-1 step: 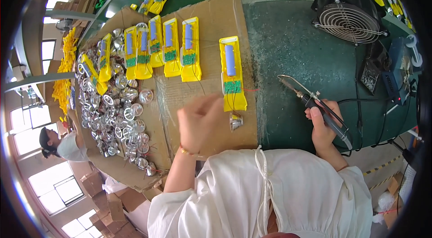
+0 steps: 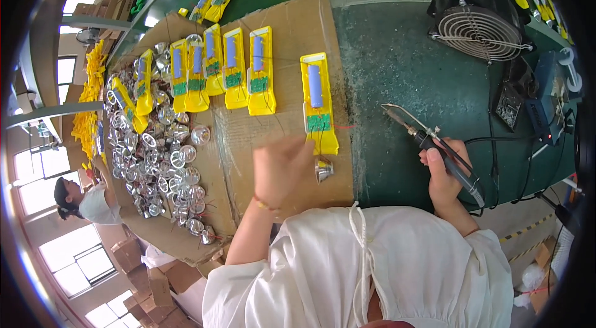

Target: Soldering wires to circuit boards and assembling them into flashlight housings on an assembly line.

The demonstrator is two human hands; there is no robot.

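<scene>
My left hand (image 2: 278, 173) is over the cardboard, blurred by motion, its fingertips beside the lower end of a yellow plastic housing (image 2: 329, 142). I cannot make out whether it holds anything. That housing carries a blue cylindrical battery (image 2: 315, 87) and a green circuit board (image 2: 319, 123) with thin wires. Just below it lies a silver reflector cup (image 2: 323, 170). My right hand (image 2: 444, 173) is closed around a soldering iron (image 2: 442, 155) with a thin curved metal tube along it. The iron's tip points up and left, apart from the housing.
Several similar housings (image 2: 261, 73) lie left on the cardboard (image 2: 292, 24), beside a heap of silver reflector cups (image 2: 164, 160). A black fan (image 2: 478, 24) stands at the far right, near a blue soldering station (image 2: 549, 98). A person (image 2: 93, 201) is at the far left.
My left hand has shifted slightly right, toward the housing. The housing and the reflector cup appear slightly lower and further left. My right hand keeps hold of the soldering iron, almost unmoved.
</scene>
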